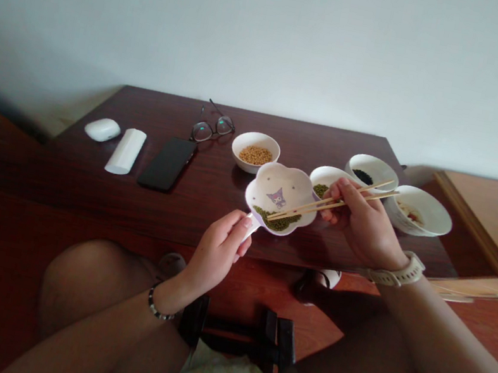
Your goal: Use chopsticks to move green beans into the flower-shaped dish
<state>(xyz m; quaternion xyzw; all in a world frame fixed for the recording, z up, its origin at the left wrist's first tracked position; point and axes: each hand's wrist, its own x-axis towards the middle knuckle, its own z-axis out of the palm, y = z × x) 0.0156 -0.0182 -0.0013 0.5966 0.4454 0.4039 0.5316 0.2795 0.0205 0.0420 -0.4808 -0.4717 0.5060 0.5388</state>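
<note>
My left hand (222,247) is closed round the short handle of a white flower-shaped bowl (281,182) with a purple rim and a cartoon figure inside. The bowl tilts towards me, and green mung beans (283,223) lie along its near side. A pair of wooden chopsticks (323,205) is pinched in my right hand (358,222), their tips among those beans. Partly behind my right fingers stands a white bowl (321,173) with more mung beans. Just behind the handled bowl is a white bowl (257,140) of yellow soybeans (255,155).
At the right stand a bowl (380,166) of black beans and a bowl (431,215) with pale and reddish bits. Eyeglasses (213,130), a black phone (167,164), a white case (126,152) and a white rounded object (102,130) lie left on the dark table (207,205).
</note>
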